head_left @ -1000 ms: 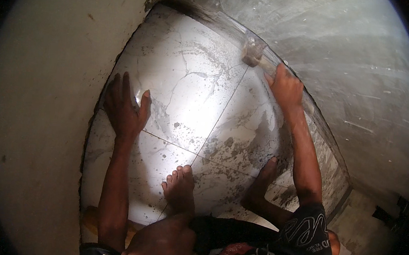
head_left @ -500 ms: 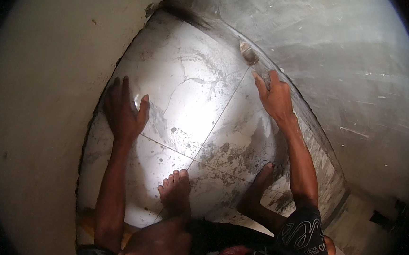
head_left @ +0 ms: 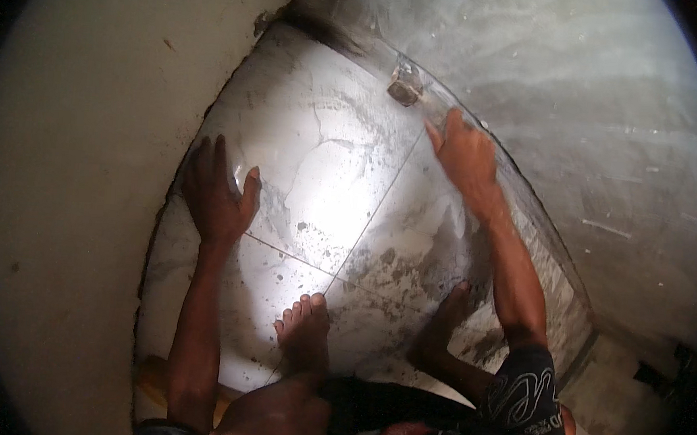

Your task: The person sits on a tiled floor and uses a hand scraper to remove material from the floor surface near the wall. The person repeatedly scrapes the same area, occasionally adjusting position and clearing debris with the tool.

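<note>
My left hand point(head_left: 217, 192) rests palm down on the pale marbled floor tiles point(head_left: 284, 92), close to the left wall, its fingers stretched and its thumb apart. A small bright glint shows between thumb and forefinger. Near the base of the right wall, my right hand point(head_left: 467, 157) is closed, the forefinger reaching forward. Just beyond its fingertips lies the dirty brown-grey head of a scraper-like tool point(head_left: 406, 86), against the floor edge; its handle is mostly hidden by the hand.
A plain wall point(head_left: 70, 158) rises on the left and a grey, scuffed wall point(head_left: 588, 137) on the right, meeting near a dark far corner. Dark smudges and crumbs mark the tiles. My bare left foot point(head_left: 304, 332) and right foot point(head_left: 442, 321) stand on the floor.
The tool's head has shifted left along the base of the right wall and turned a little, with my right hand moving slightly the same way. My left hand stays in place.
</note>
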A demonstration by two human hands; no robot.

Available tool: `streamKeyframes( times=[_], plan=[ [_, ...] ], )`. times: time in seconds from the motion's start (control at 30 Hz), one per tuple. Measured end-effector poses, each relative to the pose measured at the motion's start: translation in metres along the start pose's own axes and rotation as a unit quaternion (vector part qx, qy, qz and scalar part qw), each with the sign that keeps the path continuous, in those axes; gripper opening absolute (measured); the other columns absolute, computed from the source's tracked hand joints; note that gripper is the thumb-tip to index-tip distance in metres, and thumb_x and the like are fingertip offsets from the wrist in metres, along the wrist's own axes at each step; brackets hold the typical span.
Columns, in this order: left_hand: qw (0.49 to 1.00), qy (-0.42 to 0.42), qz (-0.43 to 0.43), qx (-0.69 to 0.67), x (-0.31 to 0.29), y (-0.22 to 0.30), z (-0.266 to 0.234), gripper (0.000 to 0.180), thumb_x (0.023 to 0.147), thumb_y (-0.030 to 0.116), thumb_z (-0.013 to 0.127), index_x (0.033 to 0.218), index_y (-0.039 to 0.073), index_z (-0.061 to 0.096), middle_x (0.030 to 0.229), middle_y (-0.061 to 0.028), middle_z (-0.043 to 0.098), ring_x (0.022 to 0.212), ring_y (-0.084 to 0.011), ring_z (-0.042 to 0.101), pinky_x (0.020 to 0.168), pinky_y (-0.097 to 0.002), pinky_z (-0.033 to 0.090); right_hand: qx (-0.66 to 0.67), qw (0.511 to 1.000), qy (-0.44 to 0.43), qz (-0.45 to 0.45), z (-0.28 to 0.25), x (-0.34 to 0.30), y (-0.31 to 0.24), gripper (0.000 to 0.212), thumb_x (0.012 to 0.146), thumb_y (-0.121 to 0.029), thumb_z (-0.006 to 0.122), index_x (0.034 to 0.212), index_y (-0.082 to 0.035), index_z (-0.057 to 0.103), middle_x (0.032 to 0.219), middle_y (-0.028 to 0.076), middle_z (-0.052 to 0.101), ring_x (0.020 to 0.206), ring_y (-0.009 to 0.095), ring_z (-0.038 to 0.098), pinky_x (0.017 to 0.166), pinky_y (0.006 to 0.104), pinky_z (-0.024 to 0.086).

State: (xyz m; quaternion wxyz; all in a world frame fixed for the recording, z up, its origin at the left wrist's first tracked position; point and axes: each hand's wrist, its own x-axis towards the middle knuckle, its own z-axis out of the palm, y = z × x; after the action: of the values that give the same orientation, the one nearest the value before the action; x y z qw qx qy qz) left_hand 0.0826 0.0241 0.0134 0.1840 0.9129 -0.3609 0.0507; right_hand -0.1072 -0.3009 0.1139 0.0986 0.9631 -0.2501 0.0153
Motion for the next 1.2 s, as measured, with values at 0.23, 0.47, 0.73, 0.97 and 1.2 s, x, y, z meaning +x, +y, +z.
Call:
streamKeyframes(
  times=[0.23, 0.47, 0.73, 0.97, 1.2],
  plan=[
    [1.000, -0.011, 0.001, 0.024, -0.001, -0.007, -0.006, 0.074, 0.092, 0.043, 0.066, 0.151, 0.005, 0.041, 0.152, -0.0261, 0.041, 0.136, -0.0455, 0.040, 0.111, -0.0604, 0.031, 0.202, 0.939, 0.186, -0.205, -0.015, -0.013, -0.030, 0.041, 0.095, -0.036, 0.070, 0.093, 0.001, 0.055, 0.050, 0.014, 0.056, 0.046, 0.036, 0.062, 0.042, 0.0456, 0.050],
    [0.999, -0.023, -0.014, 0.031, -0.001, -0.003, -0.006, 0.074, 0.092, 0.042, 0.065, 0.152, 0.006, 0.041, 0.151, -0.0259, 0.042, 0.137, -0.0446, 0.040, 0.112, -0.0602, 0.030, 0.096, 0.995, -0.015, -0.010, -0.022, 0.002, -0.023, 0.046, 0.094, -0.044, 0.070, 0.096, 0.001, 0.060, 0.054, 0.012, 0.060, 0.048, 0.030, 0.064, 0.045, 0.0413, 0.052],
    [1.000, -0.017, 0.002, 0.023, 0.003, 0.001, -0.003, 0.074, 0.094, 0.043, 0.063, 0.152, 0.005, 0.040, 0.153, -0.0259, 0.040, 0.138, -0.0448, 0.039, 0.112, -0.0603, 0.030, 0.099, 0.995, -0.014, 0.021, -0.004, 0.003, 0.006, 0.043, 0.094, -0.042, 0.070, 0.092, -0.002, 0.056, 0.059, 0.013, 0.062, 0.047, 0.027, 0.064, 0.044, 0.0388, 0.052],
    [0.999, -0.020, -0.003, 0.038, -0.002, -0.006, -0.005, 0.074, 0.094, 0.043, 0.063, 0.153, 0.006, 0.039, 0.153, -0.0251, 0.039, 0.138, -0.0451, 0.038, 0.112, -0.0605, 0.030, 0.180, 0.954, 0.178, -0.161, -0.033, -0.012, -0.027, 0.043, 0.094, -0.043, 0.070, 0.093, -0.003, 0.058, 0.056, 0.012, 0.061, 0.047, 0.026, 0.064, 0.043, 0.0404, 0.052],
    [0.997, -0.040, -0.016, 0.057, 0.001, 0.004, -0.007, 0.074, 0.094, 0.043, 0.063, 0.153, 0.006, 0.039, 0.154, -0.0243, 0.039, 0.137, -0.0438, 0.038, 0.111, -0.0606, 0.030, 0.085, 0.992, -0.080, 0.040, -0.015, 0.002, -0.001, 0.049, 0.097, -0.047, 0.066, 0.098, 0.003, 0.062, 0.055, 0.013, 0.061, 0.048, 0.027, 0.065, 0.045, 0.0404, 0.053]
  ],
)
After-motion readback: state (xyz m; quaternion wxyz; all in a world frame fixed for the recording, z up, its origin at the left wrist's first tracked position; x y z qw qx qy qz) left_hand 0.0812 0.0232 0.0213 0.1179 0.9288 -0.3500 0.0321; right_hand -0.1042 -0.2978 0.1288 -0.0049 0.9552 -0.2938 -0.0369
